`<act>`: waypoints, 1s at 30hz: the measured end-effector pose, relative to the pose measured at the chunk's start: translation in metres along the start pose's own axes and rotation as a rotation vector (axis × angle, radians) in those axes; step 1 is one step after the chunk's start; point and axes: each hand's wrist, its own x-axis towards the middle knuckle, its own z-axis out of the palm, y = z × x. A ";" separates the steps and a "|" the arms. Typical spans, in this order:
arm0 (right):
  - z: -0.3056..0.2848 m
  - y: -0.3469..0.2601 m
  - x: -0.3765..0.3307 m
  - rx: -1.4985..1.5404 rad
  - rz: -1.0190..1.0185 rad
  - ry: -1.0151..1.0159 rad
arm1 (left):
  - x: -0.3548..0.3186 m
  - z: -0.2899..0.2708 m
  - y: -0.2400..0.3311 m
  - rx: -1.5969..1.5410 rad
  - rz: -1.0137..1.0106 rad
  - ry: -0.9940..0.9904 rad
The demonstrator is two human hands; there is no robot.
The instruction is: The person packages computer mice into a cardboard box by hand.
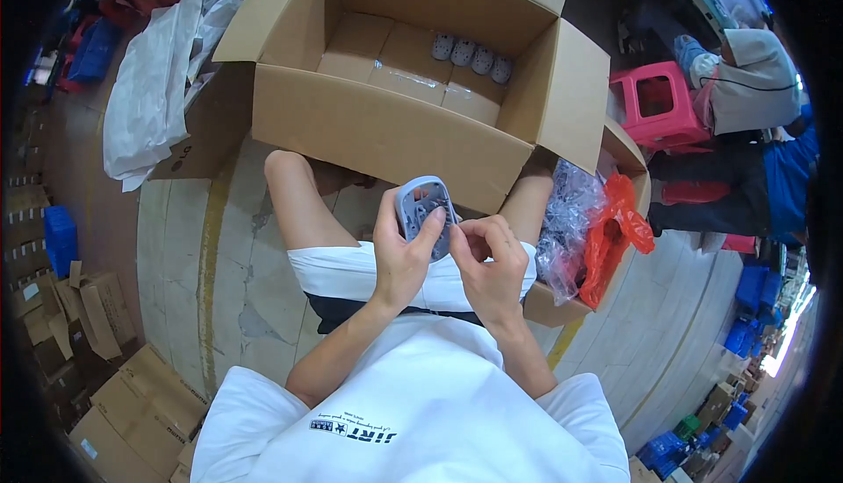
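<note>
Seated person in a white shirt (pixel 421 413), seen from above, knees against a large open cardboard box (pixel 386 132) holding four small grey parts (pixel 471 53) at its far side. Left hand (pixel 399 255) grips a grey oval plastic shell (pixel 423 211) over the lap; right hand (pixel 492 263) pinches its lower edge. Seemingly fitting or checking it; placing it would need a forward reach. Fingers hide the shell's lower half.

- My left hand (pixel 399 259) is raised in front of me, fingers curled, index finger stretched rightwards.
- My right hand (pixel 492 263) sits just beside it, fingers bent inward, nearly touching.
- Both bare forearms rise from near, converging at the far middle.
</note>
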 end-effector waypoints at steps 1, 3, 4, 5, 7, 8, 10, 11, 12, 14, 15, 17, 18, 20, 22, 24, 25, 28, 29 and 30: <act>-0.001 0.000 0.001 0.009 0.025 -0.018 | 0.000 -0.001 0.000 0.014 0.000 -0.004; -0.004 -0.001 0.002 0.027 0.076 -0.054 | 0.000 -0.002 -0.001 0.043 0.001 -0.011; -0.005 -0.001 0.003 0.035 0.101 -0.072 | 0.000 -0.002 -0.001 0.057 0.002 -0.014; -0.005 0.000 0.003 0.036 0.101 -0.073 | 0.000 -0.003 -0.001 0.057 0.001 -0.013; -0.005 0.000 0.003 0.049 0.123 -0.089 | 0.000 -0.002 -0.002 0.048 -0.005 -0.013; -0.006 0.001 0.003 0.056 0.133 -0.097 | 0.000 -0.002 -0.002 0.044 -0.008 -0.012; -0.007 0.001 0.004 0.062 0.145 -0.107 | 0.001 -0.003 -0.002 0.039 -0.012 -0.011; -0.007 0.002 0.005 0.075 0.150 -0.122 | 0.001 -0.003 -0.003 0.047 -0.012 -0.013; -0.008 0.003 0.007 0.087 0.155 -0.138 | 0.001 -0.004 -0.003 0.054 -0.011 -0.016; -0.010 0.005 0.010 0.113 0.165 -0.169 | 0.002 -0.004 -0.003 0.069 -0.008 -0.020; -0.011 0.006 0.011 0.113 0.166 -0.170 | 0.003 -0.005 -0.003 0.070 -0.010 -0.019; -0.014 0.006 0.012 0.111 0.193 -0.193 | 0.004 -0.006 -0.003 0.071 -0.023 -0.028; -0.015 0.006 0.012 0.111 0.206 -0.205 | 0.004 -0.007 -0.004 0.072 -0.030 -0.032; -0.015 0.006 0.014 0.110 0.219 -0.216 | 0.005 -0.007 -0.005 0.073 -0.037 -0.036; -0.015 0.008 0.016 0.248 0.333 -0.196 | 0.006 -0.008 -0.009 0.004 -0.051 -0.028; -0.013 0.011 0.016 0.386 0.447 -0.174 | 0.007 -0.009 -0.012 -0.064 -0.066 -0.018; -0.012 0.012 0.016 0.386 0.447 -0.175 | 0.007 -0.009 -0.011 -0.064 -0.066 -0.017; -0.004 0.016 0.012 0.544 0.521 -0.122 | 0.007 -0.007 -0.007 -0.121 -0.119 -0.024; -0.004 0.017 0.012 0.596 0.545 -0.104 | 0.007 -0.006 -0.006 -0.140 -0.137 -0.027; -0.003 0.016 0.012 0.597 0.546 -0.105 | 0.007 -0.007 -0.006 -0.139 -0.137 -0.025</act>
